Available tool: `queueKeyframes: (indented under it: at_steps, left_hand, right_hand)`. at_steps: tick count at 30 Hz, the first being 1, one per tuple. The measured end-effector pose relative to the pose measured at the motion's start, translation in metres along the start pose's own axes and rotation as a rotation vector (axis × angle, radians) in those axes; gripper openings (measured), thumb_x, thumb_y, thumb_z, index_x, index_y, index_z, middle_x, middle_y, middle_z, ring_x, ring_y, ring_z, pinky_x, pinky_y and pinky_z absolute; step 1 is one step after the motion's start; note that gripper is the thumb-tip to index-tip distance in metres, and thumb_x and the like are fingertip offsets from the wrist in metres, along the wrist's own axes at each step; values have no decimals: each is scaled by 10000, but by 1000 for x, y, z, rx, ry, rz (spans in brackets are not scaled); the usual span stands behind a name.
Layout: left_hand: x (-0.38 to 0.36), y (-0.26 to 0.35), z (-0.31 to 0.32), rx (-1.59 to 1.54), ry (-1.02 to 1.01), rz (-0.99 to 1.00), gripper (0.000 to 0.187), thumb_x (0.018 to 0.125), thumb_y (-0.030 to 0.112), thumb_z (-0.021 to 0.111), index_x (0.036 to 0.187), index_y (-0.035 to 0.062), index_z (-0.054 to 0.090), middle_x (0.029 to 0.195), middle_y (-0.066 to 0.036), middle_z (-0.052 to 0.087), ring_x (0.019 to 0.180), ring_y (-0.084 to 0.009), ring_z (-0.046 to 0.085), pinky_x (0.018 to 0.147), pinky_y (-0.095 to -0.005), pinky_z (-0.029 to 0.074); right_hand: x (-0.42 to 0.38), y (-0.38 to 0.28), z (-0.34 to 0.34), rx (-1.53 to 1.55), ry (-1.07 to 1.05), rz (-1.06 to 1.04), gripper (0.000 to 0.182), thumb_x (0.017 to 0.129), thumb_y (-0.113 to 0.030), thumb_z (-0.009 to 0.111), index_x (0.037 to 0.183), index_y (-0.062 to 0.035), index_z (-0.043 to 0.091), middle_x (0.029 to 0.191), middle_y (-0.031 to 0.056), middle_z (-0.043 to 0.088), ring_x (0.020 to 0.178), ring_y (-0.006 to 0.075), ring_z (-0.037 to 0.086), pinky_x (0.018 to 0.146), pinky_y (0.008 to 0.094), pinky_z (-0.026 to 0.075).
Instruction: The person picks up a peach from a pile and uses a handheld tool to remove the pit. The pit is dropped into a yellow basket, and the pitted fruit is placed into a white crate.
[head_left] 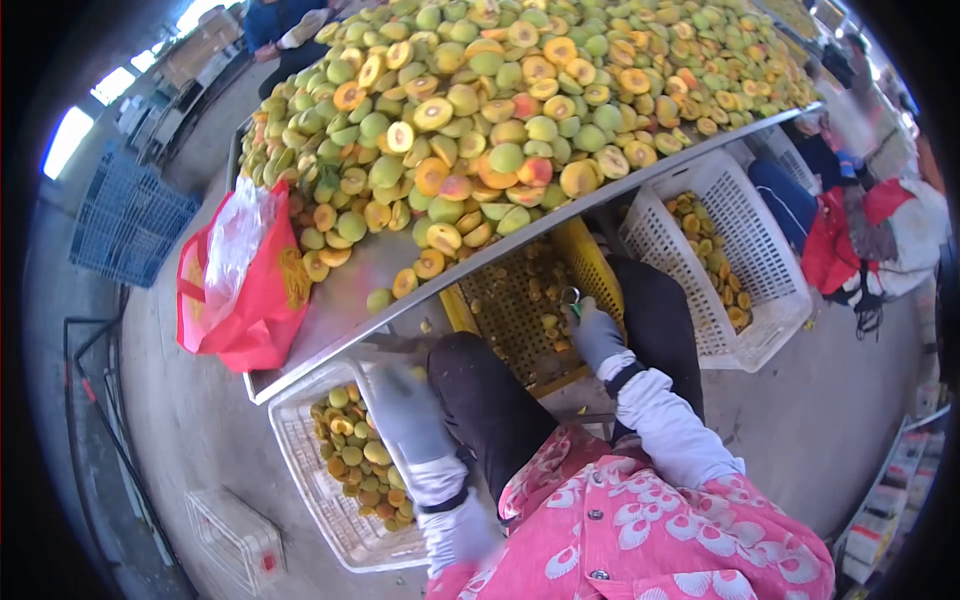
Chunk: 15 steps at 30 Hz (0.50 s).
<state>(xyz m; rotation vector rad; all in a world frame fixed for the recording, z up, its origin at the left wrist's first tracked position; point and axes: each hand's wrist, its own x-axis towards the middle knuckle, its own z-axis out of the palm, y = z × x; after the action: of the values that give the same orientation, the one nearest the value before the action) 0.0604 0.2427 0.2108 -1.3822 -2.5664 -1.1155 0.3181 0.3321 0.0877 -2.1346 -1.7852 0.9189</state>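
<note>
My right hand (598,337), in a grey glove, is closed around a small loop-ended tool (571,297) with a metal ring and a bit of green at the handle. It is above the yellow crate (480,325), which sits between my knees and contains small fruit scraps. My left hand (405,405), also gloved, is smeared by motion over the right side of a white basket (300,465) of halved fruit (360,450). Whether its fingers hold anything does not show. A large heap of green and yellow peach-like halves (480,120) covers the metal table (345,300) before me.
A red bag (245,325) with clear plastic hangs at the table's left corner. To the right stands another white basket (765,270) of fruit pieces. A blue crate (130,220), a small white crate (235,535) and piled clothing (870,240) lie around. Another person (280,25) sits behind the table.
</note>
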Motion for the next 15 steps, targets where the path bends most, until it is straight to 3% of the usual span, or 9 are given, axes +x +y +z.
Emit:
queueKeyframes:
  at_steps: [1, 2, 4, 6, 8, 10, 12, 13, 15]
  left_hand:
    - [10, -46, -11, 204, 90, 94, 89, 847, 136, 654, 883, 57, 637, 908, -155, 650, 824, -344, 631, 755, -435, 493]
    - [20, -59, -27, 417, 156, 39, 71, 861, 119, 647, 859, 49, 647, 913, -161, 650, 825, -348, 627, 756, -442, 489]
    - [46, -73, -34, 350, 244, 65, 83, 864, 120, 648, 881, 43, 672, 967, -165, 661, 881, -358, 630, 797, -449, 487]
    - [79, -60, -9, -65, 150, 59, 210, 861, 121, 643, 1060, 68, 687, 1078, -191, 656, 947, -378, 625, 845, -461, 480]
    - [131, -57, 31, -185, -82, 170, 415, 854, 152, 653, 1262, 92, 613, 1219, -220, 609, 1023, -399, 604, 891, -459, 476]
    - [184, -31, 63, 126, -118, 395, 395, 890, 138, 611, 1275, 51, 592, 1264, -185, 580, 1070, -348, 600, 867, -433, 499]
    - [228, -16, 89, 561, -170, 670, 556, 793, 114, 647, 1342, 135, 564, 1363, -176, 530, 1097, -378, 576, 876, -414, 498]
    - [246, -20, 106, 558, -175, 677, 556, 793, 114, 647, 1342, 135, 564, 1363, -176, 530, 1097, -378, 576, 876, -414, 498]
    - [270, -35, 137, 976, -308, 985, 549, 762, 97, 635, 1308, 126, 580, 1306, -130, 578, 1098, -350, 583, 861, -424, 503]
  right_hand:
    - [0, 2, 4, 39, 14, -7, 301, 967, -319, 561, 1070, -39, 520, 875, 256, 680, 823, 444, 664, 718, 521, 511]
    - [-1, 0, 9, 81, 29, -12, 321, 952, -327, 585, 1064, -33, 518, 880, 261, 679, 825, 455, 658, 724, 522, 508]
    - [-2, -11, 15, 124, -7, -28, 328, 936, -326, 612, 1075, -45, 514, 882, 265, 673, 844, 463, 650, 728, 517, 499]
    - [-6, -22, 21, 212, -68, -116, 291, 934, -315, 614, 1053, -61, 536, 884, 259, 667, 851, 456, 646, 731, 510, 489]
    - [-13, -33, 13, 192, -45, -247, 268, 938, -317, 602, 1029, -68, 561, 884, 248, 661, 855, 444, 644, 726, 497, 484]
    - [-18, -38, 6, 203, -42, -318, 267, 938, -315, 597, 1000, -56, 583, 881, 239, 660, 844, 433, 643, 709, 472, 489]
    - [-20, -36, -3, 284, -125, -292, 288, 940, -294, 619, 1062, -42, 551, 869, 223, 659, 757, 394, 649, 659, 420, 485]
    - [-22, -39, -7, 310, -126, -200, 295, 939, -293, 620, 1066, -37, 549, 861, 211, 660, 748, 374, 657, 658, 426, 486]
    - [-21, -39, -6, 379, -162, 2, 301, 933, -285, 626, 1082, -39, 537, 810, 170, 648, 696, 294, 662, 627, 422, 484]
